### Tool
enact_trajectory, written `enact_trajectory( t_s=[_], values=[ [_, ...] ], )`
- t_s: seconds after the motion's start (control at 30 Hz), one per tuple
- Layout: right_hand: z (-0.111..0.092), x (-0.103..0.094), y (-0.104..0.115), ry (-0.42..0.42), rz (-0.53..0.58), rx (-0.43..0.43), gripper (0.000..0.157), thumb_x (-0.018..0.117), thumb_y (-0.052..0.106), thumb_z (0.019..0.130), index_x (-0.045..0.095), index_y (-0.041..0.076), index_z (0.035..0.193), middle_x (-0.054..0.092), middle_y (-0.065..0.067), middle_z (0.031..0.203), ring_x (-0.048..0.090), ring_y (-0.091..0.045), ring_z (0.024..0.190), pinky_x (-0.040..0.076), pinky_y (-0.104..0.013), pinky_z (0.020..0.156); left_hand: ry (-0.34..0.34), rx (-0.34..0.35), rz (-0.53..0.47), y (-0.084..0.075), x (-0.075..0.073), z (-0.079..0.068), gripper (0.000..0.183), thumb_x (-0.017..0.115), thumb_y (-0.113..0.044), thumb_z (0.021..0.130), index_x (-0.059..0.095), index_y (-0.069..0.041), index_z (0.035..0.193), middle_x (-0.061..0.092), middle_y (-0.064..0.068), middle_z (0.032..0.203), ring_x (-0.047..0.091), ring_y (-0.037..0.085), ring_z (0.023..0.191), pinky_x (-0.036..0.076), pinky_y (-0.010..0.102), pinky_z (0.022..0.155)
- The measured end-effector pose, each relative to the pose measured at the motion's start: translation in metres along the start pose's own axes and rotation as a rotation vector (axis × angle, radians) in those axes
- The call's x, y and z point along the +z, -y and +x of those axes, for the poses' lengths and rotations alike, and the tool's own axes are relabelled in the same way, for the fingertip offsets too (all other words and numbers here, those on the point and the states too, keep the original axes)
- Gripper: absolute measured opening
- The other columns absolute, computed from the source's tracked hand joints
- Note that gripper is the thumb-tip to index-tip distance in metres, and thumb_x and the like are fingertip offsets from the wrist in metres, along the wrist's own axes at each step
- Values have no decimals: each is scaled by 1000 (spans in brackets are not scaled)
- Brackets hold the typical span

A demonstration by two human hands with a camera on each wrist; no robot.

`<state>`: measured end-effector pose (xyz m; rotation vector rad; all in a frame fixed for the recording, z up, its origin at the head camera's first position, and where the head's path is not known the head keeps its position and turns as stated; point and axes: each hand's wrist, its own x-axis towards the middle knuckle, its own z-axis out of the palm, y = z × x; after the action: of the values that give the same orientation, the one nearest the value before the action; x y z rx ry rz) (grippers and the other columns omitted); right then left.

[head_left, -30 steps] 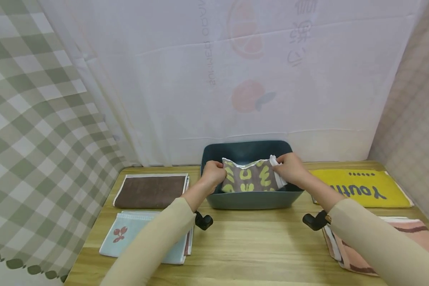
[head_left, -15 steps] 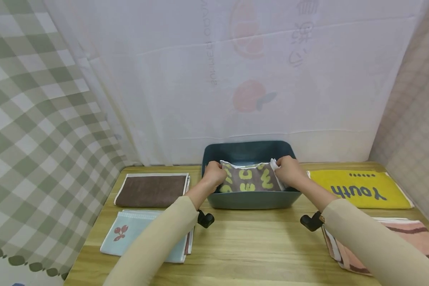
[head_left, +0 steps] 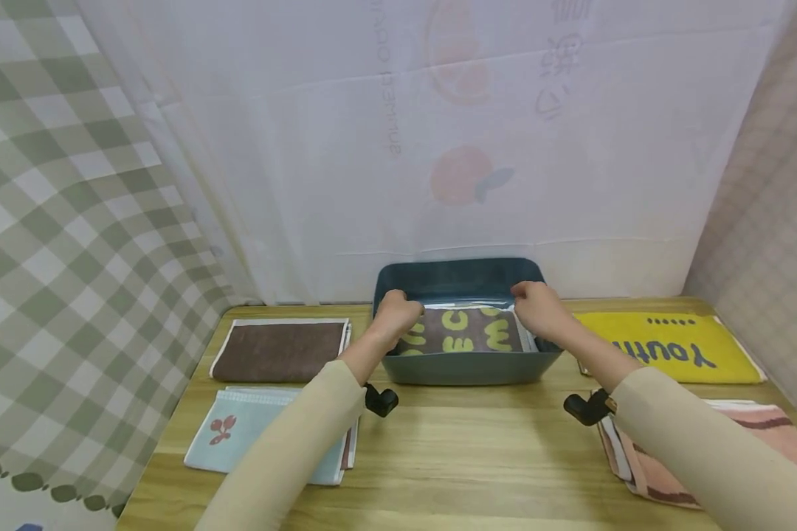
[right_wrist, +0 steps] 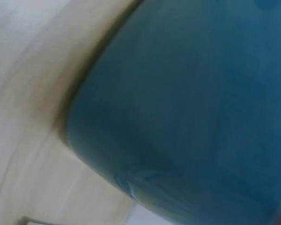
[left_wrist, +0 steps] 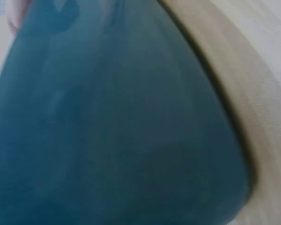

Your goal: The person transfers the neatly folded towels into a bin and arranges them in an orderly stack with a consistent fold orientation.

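See wood-grain table [head_left: 465,457], teal bin [head_left: 465,371] mid far edge. Right of bin: yellow "Youth" towel [head_left: 677,348] behind striped pink towel [head_left: 773,436]. Left of bin: brown towel [head_left: 275,352] behind light blue towel [head_left: 252,424]. Lying inside bin: gray-brown lettered towel [head_left: 465,330]. At its left end, left hand [head_left: 395,317]; near right end, right hand [head_left: 539,310]. Fingers bent on both, can't tell if gripping.

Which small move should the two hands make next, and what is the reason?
I would probably lift the left hand and right hand out of the bin. The lettered towel lies inside, looking fairly flat, and the right hand seems off it; whether the left touches it is unclear.
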<state>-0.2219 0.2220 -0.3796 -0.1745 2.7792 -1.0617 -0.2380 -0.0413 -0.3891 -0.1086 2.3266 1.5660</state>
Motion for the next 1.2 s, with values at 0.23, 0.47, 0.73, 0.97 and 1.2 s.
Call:
enact_trajectory(
  t_s=[0.23, 0.47, 0.73, 0.97, 1.2],
  values=[
    [-12, -18, 3, -32, 59, -39, 45, 41, 7, 110, 42, -17, 148, 48, -37, 147, 49, -52, 133, 43, -63, 108, -23, 77, -2, -20, -10, -11, 61, 57, -14, 105, 35, 4, 159, 35, 21, 164, 40, 39, 147, 42, 54, 113],
    [-30, -30, 1, -13, 139, -64, 48, 43, 11, 112, 39, -15, 151, 46, -36, 149, 54, -50, 129, 53, -56, 100, -15, 118, 18, -29, -8, -25, 59, 59, -16, 105, 40, -2, 159, 37, 19, 164, 41, 37, 147, 44, 53, 111],
    [-49, -37, -3, -82, 194, -101, 45, 46, 12, 112, 43, -13, 149, 52, -34, 145, 58, -47, 128, 58, -37, 94, -8, 203, -35, -30, 5, -44, 55, 61, -16, 104, 46, -9, 157, 45, 15, 158, 49, 36, 138, 48, 51, 102],
    [-71, -51, -13, -162, 171, -134, 45, 50, 14, 112, 45, -10, 149, 54, -33, 143, 60, -48, 124, 53, -11, 82, -4, 281, -28, -26, 22, -62, 56, 63, -18, 103, 48, -12, 157, 47, 11, 156, 52, 33, 135, 52, 45, 86],
    [-93, -62, -32, -253, 44, -141, 43, 55, 18, 110, 51, -5, 146, 59, -30, 139, 62, -47, 115, 43, -3, 78, -40, 406, 62, -21, 42, -83, 52, 62, -22, 104, 52, -13, 154, 50, 6, 153, 64, 29, 105, 51, 35, 74]
  ],
)
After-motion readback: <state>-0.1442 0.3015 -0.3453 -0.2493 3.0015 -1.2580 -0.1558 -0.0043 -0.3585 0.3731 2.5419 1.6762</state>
